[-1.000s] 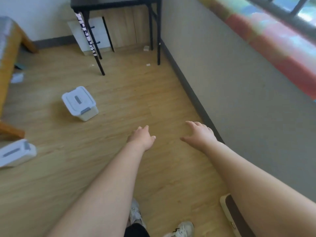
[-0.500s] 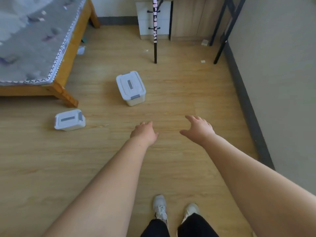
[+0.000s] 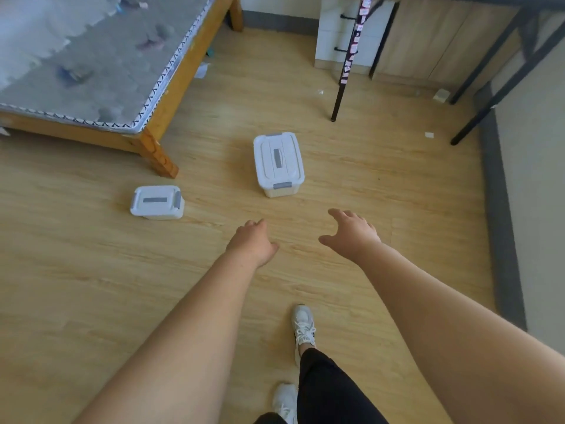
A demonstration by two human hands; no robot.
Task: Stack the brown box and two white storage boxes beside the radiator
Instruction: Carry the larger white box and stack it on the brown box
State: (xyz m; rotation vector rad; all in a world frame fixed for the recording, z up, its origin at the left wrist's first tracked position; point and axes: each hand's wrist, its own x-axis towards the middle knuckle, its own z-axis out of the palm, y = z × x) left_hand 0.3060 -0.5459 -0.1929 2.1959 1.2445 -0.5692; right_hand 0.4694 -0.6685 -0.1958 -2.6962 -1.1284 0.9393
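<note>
Two white storage boxes with grey latches sit on the wooden floor. The larger white box [image 3: 278, 163] lies ahead of me, the smaller white box [image 3: 157, 202] to its left near the bed's leg. My left hand [image 3: 253, 242] reaches forward, empty, fingers loosely curled, short of the larger box. My right hand [image 3: 351, 231] is empty too, fingers spread, just below and right of that box. Neither hand touches a box. The brown box and the radiator are out of view.
A wooden bed [image 3: 153, 117] with a grey mattress fills the upper left. A black-legged table [image 3: 339, 96] stands at the top right before a white drawer unit [image 3: 328, 32]. The wall with its dark skirting [image 3: 501, 240] runs along the right. My feet [image 3: 302, 328] are below.
The view has swung left, away from the wall, bringing both white boxes and the bed in. Both boxes now look closer. My hands stay stretched forward and empty.
</note>
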